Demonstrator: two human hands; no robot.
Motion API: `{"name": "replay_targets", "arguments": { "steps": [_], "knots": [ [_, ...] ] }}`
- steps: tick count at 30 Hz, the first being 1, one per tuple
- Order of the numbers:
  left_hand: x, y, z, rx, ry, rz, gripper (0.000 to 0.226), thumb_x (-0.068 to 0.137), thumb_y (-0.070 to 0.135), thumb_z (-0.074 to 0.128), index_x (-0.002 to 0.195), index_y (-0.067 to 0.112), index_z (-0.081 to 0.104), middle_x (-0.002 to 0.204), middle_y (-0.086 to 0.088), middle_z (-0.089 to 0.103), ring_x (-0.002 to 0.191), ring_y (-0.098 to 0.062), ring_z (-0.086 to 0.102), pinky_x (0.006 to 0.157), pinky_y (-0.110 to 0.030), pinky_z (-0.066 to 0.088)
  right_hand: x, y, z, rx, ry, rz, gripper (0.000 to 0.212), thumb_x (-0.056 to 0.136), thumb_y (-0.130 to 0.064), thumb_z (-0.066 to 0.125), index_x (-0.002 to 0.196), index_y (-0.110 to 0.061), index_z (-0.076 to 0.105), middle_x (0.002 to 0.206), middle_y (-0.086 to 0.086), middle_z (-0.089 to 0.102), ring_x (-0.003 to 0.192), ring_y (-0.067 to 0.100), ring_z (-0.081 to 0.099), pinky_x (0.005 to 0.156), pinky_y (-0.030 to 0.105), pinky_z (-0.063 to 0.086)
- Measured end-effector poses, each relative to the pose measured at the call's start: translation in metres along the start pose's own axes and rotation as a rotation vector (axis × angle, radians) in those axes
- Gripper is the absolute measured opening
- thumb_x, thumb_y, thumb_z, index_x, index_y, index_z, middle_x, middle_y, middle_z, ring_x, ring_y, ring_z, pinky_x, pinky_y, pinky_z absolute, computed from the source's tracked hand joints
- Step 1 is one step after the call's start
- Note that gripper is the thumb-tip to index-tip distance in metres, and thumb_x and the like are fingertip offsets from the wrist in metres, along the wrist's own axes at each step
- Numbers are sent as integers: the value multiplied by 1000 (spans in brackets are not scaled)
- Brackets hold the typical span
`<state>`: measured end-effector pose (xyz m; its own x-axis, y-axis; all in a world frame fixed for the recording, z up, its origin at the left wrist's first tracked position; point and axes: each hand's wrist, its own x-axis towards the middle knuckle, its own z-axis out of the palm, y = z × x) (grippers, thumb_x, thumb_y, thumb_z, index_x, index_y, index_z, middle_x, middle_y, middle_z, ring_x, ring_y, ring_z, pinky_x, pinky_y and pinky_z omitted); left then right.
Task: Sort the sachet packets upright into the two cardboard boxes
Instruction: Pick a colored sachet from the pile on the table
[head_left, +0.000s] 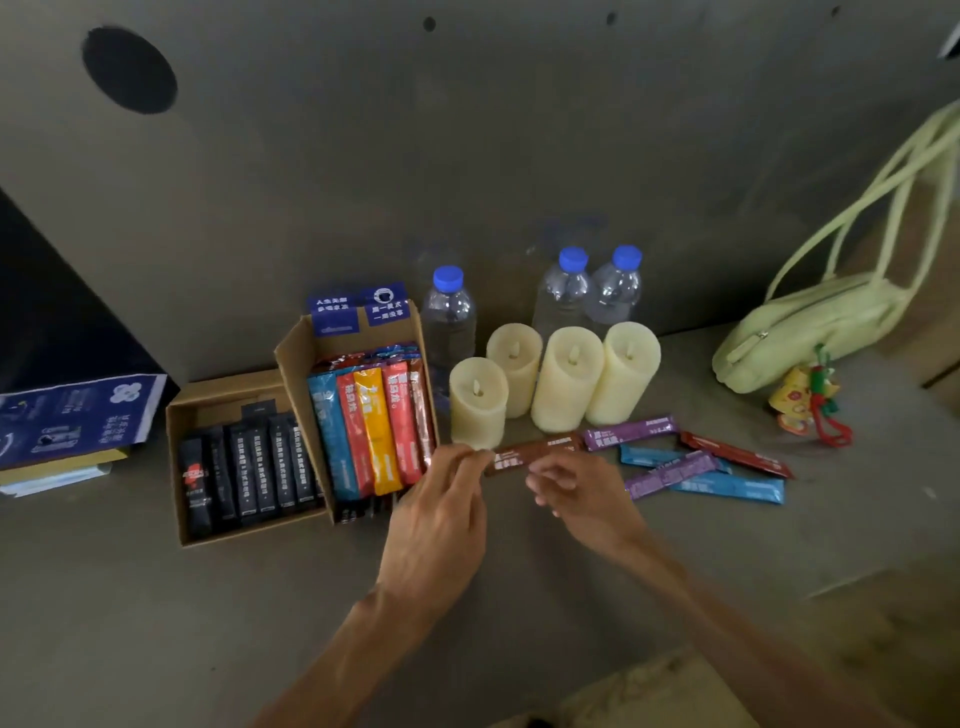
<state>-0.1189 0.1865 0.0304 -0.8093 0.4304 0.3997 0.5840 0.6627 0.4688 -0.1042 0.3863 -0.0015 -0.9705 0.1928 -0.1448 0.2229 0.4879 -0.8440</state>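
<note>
The left hand (441, 514) pinches one end of a brown packet (519, 452). Its fingertips (475, 454) are pressed together on that end, and the other fingers are bent close beside them. The packet lies flat in the air, just above the table (156, 623) and in front of the candles (571, 379).

The right hand (587, 499) is at the middle of the same packet. Its fingers (543, 480) are curled and sit right under the packet's lower edge (this part is blurry, so I cannot tell if they grip it or only touch it).

Two cardboard boxes sit side by side, touching, to the left of the hands. The tall box (296, 358) is the one nearer the hands. It holds bright packets (374, 431) standing on end in a row: blue, red, yellow, red and brown, with more packed behind them. The low box (223, 402) is on the far left. It holds black packets (260, 467) standing on end, side by side.

More loose packets (670, 470) lie flat on the table to the right of the hands: two purple, two blue and one red. Some of them cross over each other.

Four candles stand just beside the tall box, with three water bottles (449, 317) behind them. A green bag (810, 327) leans at the far right.
</note>
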Motion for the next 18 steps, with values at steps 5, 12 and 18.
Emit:
{"name": "replay_targets", "arguments": {
  "steps": [5, 12, 18],
  "knots": [
    [23, 46, 62, -27, -229, 60, 29, 91, 11, 60, 120, 18, 62, 121, 0, 61, 96, -20, 67, 72, -34, 58, -17, 42, -57, -127, 162, 89, 6, 92, -21, 69, 95, -18, 73, 86, -10, 70, 67, -3, 65, 65, 6, 45],
    [68, 105, 158, 54, -469, 39, 35, 98, 28, 50, 131, 19, 55, 131, -3, 55, 119, -24, 54, 100, -36, 43, -33, 89, -134, -291, 371, 216, 10, 90, -14, 67, 91, -17, 77, 82, -11, 66, 72, 1, 58, 63, 11, 35],
    [72, 116, 187, 156, -486, -70, 38, 96, 31, 58, 131, 18, 51, 129, -4, 54, 121, -23, 50, 103, -37, 43, -32, 112, -163, -333, 329, 322, 16, 95, -18, 62, 108, -16, 72, 100, -6, 63, 89, 9, 55, 74, 18, 38]
  ]
}}
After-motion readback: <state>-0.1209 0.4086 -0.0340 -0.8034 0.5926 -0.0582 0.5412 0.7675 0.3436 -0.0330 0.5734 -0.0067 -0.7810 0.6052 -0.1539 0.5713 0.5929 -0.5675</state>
